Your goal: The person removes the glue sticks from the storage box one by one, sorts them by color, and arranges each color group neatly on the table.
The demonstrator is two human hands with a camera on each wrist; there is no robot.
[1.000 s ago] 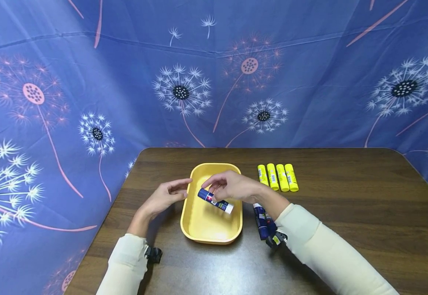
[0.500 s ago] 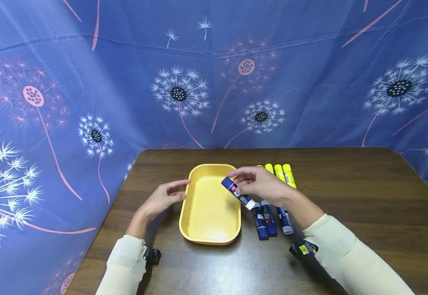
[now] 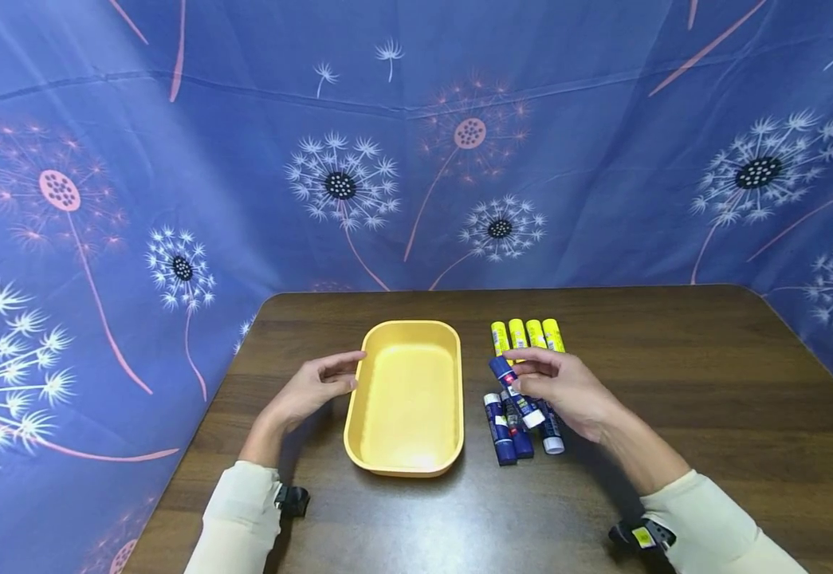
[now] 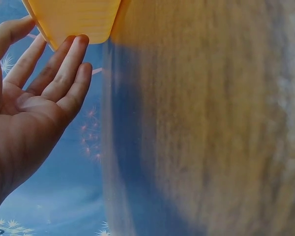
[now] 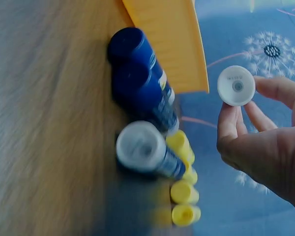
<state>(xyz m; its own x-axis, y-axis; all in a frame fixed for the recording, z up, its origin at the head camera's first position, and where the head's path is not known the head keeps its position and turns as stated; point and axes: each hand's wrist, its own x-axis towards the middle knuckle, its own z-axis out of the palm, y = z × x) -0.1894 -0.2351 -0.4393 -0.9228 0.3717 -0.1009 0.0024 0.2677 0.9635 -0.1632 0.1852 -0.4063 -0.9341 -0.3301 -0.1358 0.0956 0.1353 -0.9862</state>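
Observation:
My right hand [image 3: 572, 392] pinches a dark blue glue stick [image 3: 502, 369] between thumb and fingertips. The stick slants above the table, and its round white end [image 5: 230, 93] faces the right wrist camera. Beneath it lie three more blue glue sticks [image 3: 500, 434], side by side, partly covered in the head view by the held one and the hand. To the left, a yellow rectangular tray [image 3: 405, 406] with nothing in it sits on the table. My left hand [image 3: 307, 396] has its fingers loosely extended, fingertips right at the tray's left side [image 4: 76, 22].
Several yellow glue sticks [image 3: 517, 335] stand in a row behind the blue ones, their near ends partly behind my right hand. The brown wooden table [image 3: 674, 383] reaches back to a blue curtain [image 3: 588, 159] with dandelion prints.
My right hand has carried the blue glue stick from over the tray rightward to above the other blue sticks, which came into fuller view. The left hand stays at the tray.

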